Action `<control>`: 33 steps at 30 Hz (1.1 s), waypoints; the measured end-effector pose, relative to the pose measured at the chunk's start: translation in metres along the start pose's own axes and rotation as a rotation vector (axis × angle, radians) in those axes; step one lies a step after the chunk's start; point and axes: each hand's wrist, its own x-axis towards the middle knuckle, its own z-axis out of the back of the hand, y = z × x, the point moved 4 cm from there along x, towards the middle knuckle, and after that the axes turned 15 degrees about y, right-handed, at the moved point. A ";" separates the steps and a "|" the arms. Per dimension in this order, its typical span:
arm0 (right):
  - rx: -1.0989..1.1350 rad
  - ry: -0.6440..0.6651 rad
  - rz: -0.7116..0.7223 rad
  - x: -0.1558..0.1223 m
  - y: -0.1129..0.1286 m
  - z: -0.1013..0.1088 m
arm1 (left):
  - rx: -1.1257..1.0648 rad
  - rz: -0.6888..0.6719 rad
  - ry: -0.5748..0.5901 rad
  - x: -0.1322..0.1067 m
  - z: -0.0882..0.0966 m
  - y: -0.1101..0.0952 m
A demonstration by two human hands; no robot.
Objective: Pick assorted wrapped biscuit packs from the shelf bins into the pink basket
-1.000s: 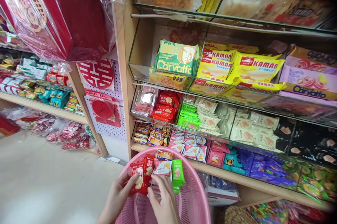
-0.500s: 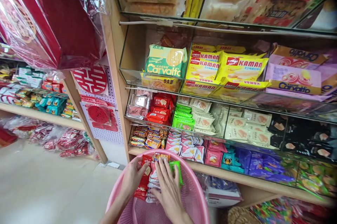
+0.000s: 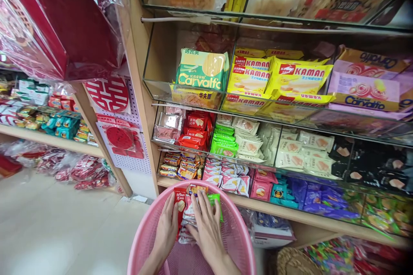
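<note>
Both of my hands are over a pink mesh basket (image 3: 142, 245), working at small wrapped snacks inside it. My left hand (image 3: 165, 227) lies open with straight fingers against the outer side of a red snack packet (image 3: 180, 199). Over the pink-and-white snack packets (image 3: 187, 214) my right hand (image 3: 208, 227) rests open, fingers stretched flat and partly covering them. A green packet (image 3: 214, 199) shows beyond my right fingers, and an orange packet (image 3: 197, 189) lies at the top of the row. My hands hide much of the packets.
A shelf edge (image 3: 264, 210) runs just behind the basket, below glass-fronted compartments of wrapped snacks. A red box (image 3: 64, 21) in clear plastic juts out at upper left. A woven basket (image 3: 295, 262) sits at lower right, and bagged goods (image 3: 87, 171) lie at left.
My left hand has gone from bent fingers at the red packet's edge to straight fingers along its side. The right hand stays on the packets. The view has shifted slightly.
</note>
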 end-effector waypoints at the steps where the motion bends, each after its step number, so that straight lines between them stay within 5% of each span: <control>1: 0.000 -0.002 -0.001 0.000 0.000 0.000 | -0.014 0.005 0.008 -0.001 -0.004 0.002; 19: 0.052 0.009 0.018 -0.002 0.000 0.010 | -0.077 0.029 -0.025 0.007 -0.016 0.019; 25: 0.093 -0.062 -0.106 -0.027 -0.017 0.018 | 0.098 -0.144 -0.183 -0.007 0.029 0.001; 29: 0.278 -0.217 -0.442 -0.081 -0.059 0.012 | 0.428 -0.193 -0.355 -0.012 0.074 0.004; 31: 0.537 -0.255 -0.640 -0.114 -0.080 0.001 | 0.428 -0.029 -0.228 -0.006 0.083 0.019; 33: 0.764 -0.256 -0.744 -0.143 -0.089 -0.011 | 0.266 0.154 0.059 -0.002 0.078 0.038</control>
